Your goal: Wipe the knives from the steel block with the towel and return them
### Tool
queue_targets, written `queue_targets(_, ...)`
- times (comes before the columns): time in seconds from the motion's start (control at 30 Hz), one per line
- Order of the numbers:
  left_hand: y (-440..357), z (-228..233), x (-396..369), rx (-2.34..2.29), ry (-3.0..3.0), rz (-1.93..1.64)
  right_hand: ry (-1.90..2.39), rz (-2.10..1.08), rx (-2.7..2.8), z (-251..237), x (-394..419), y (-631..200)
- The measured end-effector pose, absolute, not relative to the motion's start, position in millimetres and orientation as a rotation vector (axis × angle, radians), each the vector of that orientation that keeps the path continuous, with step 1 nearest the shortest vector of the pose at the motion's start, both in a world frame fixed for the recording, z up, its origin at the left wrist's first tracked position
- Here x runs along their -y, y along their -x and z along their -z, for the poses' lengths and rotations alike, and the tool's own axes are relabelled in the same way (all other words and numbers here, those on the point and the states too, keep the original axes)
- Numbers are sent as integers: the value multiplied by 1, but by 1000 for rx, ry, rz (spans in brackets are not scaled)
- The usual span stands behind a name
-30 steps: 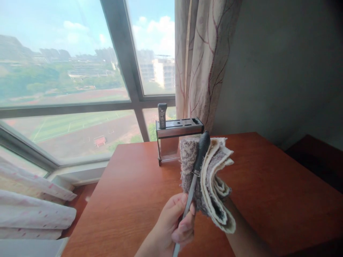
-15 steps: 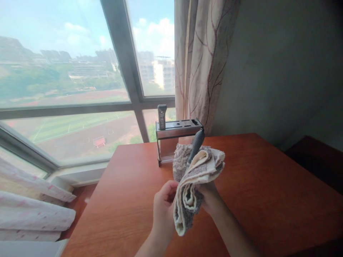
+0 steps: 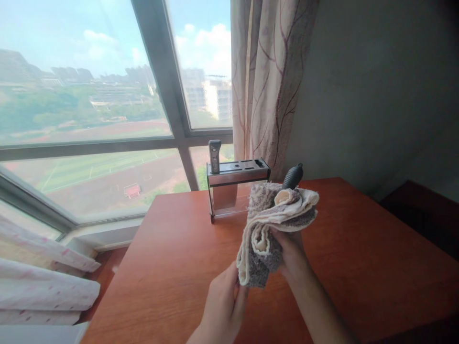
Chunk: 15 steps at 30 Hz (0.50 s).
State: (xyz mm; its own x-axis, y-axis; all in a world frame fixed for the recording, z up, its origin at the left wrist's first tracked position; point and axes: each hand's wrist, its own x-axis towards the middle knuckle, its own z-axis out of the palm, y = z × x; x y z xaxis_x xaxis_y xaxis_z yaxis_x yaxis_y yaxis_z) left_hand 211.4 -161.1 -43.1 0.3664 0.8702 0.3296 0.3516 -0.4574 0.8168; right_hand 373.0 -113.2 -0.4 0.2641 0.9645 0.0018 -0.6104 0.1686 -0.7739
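A folded grey and cream towel is held up over the table between my two hands. My left hand pinches its lower left folds, with the fingertips partly hidden. From the right, my right hand is closed around the towel's underside, most of its fingers behind the cloth. A tool's dark ribbed handle sticks up out of the towel's top right. The rest of that tool is wrapped and hidden, so its kind cannot be made out.
A slotted knife block with see-through sides stands behind the towel, one grey handle upright in it. The reddish wooden table ends at the window side. A patterned curtain hangs behind.
Towel and tool have moved right, away from the knife block, with the handle tilting further right. My left hand has slid down to the towel's lower edge; my right hand has risen slightly.
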Motion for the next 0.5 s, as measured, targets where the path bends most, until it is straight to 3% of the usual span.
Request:
queue_targets(0.17, -202, 55, 164, -989, -1937, -817, 643, -1293, 496, 5, 111, -372)
queue_targets(0.5, -215, 53, 158, -1102, -2062, -1152, 736, -1272, 450, 22, 131, -350)
